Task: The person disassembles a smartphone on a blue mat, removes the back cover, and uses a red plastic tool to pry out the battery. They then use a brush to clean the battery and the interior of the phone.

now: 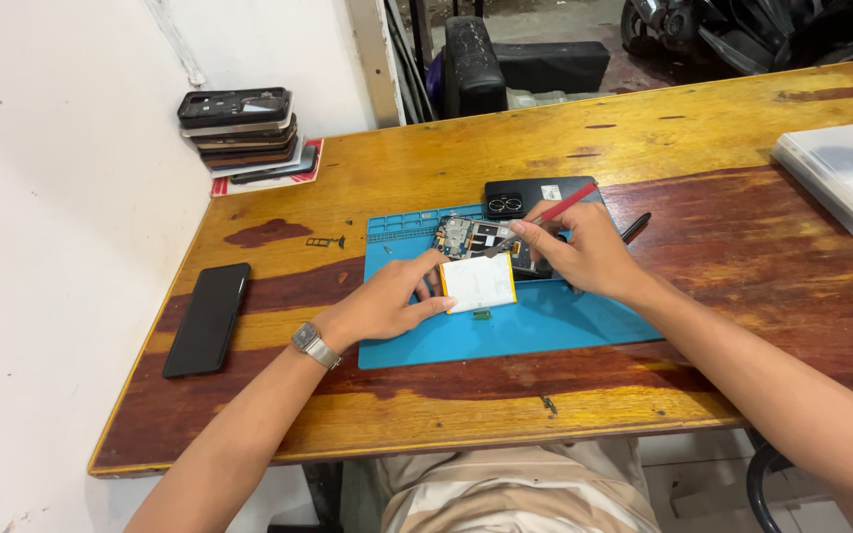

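Opened black smartphone, circuit board and white rectangular battery exposed, lies on the blue rubber work mat atop the varnished wooden table. Left hand presses its fingertips on the phone's edge beside the battery. Right hand pinches a red-handled screwdriver, tip on the board. Detached black back cover lies just behind.

We see desk: varnished wood, glossy, worn dark patches. Work mat: matt blue rubbery sheet. Opened phone: bare metal and circuit parts, white smooth battery. Black phone: glossy glass face. Wristwatch: shiny metal band. Box: clear plastic. Our screwdriver: red plastic handle.
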